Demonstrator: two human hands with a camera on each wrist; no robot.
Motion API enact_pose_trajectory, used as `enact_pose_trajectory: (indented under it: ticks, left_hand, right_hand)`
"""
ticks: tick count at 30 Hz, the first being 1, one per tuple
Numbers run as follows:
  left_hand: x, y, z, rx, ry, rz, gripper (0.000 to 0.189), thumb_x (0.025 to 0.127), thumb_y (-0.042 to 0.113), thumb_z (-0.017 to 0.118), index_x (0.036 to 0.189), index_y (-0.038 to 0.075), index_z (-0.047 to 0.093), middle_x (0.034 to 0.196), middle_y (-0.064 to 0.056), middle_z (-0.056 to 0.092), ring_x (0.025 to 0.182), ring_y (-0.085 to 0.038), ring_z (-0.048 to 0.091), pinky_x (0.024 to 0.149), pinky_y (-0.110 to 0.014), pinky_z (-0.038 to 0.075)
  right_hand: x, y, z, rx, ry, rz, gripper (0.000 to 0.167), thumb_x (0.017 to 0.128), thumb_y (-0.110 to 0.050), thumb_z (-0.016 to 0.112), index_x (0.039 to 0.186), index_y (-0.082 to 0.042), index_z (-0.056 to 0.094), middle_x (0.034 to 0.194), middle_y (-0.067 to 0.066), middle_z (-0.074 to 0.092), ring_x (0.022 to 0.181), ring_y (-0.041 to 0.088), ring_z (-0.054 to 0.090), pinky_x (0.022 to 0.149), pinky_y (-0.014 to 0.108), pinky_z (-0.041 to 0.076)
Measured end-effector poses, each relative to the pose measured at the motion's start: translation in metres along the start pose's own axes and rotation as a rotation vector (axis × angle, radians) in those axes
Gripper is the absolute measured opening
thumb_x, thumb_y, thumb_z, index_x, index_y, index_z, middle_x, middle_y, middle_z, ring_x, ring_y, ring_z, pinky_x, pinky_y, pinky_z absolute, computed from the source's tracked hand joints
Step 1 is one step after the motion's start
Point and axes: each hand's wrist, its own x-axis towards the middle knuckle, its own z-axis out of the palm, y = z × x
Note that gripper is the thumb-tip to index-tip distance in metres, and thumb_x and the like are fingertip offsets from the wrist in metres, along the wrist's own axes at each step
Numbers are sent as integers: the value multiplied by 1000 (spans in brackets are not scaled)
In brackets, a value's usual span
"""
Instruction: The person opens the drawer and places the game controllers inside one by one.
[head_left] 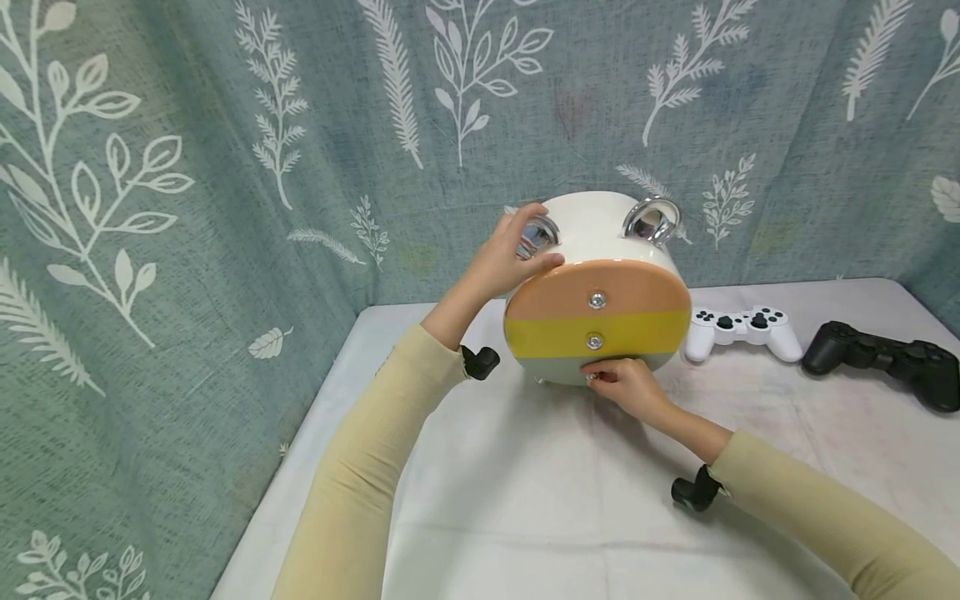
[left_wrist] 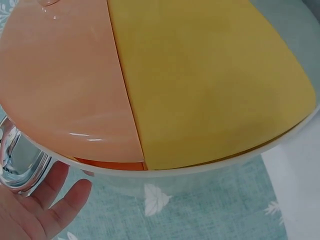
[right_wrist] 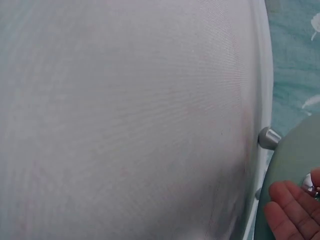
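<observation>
A rounded drawer cabinet [head_left: 600, 229] with a white body and two chrome rings on top stands on the white cloth. Its front has an orange drawer [head_left: 555, 292], a yellow drawer [head_left: 555, 336] and a grey-green drawer [head_left: 551, 369], from top to bottom. At the upper left my left hand [head_left: 510, 258] rests spread over the left chrome ring [left_wrist: 25, 165], thumb on the top front edge. My right hand [head_left: 633, 390] pinches the small shiny knob [right_wrist: 308, 182] of the lowest drawer. In the left wrist view, a narrow gap shows along the orange drawer's edge.
To the right of the cabinet lie a white game controller [head_left: 742, 327] and a black game controller [head_left: 881, 360]. A green curtain [head_left: 480, 242] with white leaf patterns hangs behind and to the left of the white-covered table [head_left: 495, 517].
</observation>
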Motion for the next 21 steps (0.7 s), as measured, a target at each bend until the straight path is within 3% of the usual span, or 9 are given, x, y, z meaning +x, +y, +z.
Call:
enact_pose_trajectory:
  ticks: [7, 12, 16, 21]
  left_hand:
    - [2, 0, 0, -4, -4, -3, 72, 83, 48, 61, 141, 28, 24, 136, -11, 33, 100, -20, 50, 78, -39, 46]
    - [3, 0, 0, -13, -1, -6, 72, 83, 49, 62, 141, 28, 24, 135, -10, 33, 100, -21, 51, 78, -40, 46]
    - [2, -1, 0, -11, -6, -9, 74, 83, 49, 61, 142, 26, 24, 137, -11, 32, 102, -21, 50, 78, -39, 46]
    - [2, -3, 1, -22, -4, 0, 72, 83, 47, 62, 141, 26, 24, 137, -14, 31, 104, -26, 50, 78, -41, 46]
  right_hand:
    - [0, 2, -3, 45, -28, 20, 15, 83, -2, 65, 97, 0, 71, 90, 13, 69, 72, 18, 64, 60, 19, 49]
    - [0, 1, -7, 102, -60, 60, 16, 85, -5, 64, 98, 2, 69, 85, 16, 68, 63, 22, 62, 54, 23, 50]
    - [-3, -8, -14, 166, -23, 68, 18, 84, -8, 66, 98, 2, 68, 80, 18, 67, 58, 23, 62, 52, 27, 52]
    - [-5, -28, -28, 256, 50, 43, 22, 83, -5, 67, 102, 5, 66, 92, 21, 67, 62, 19, 64, 56, 26, 54]
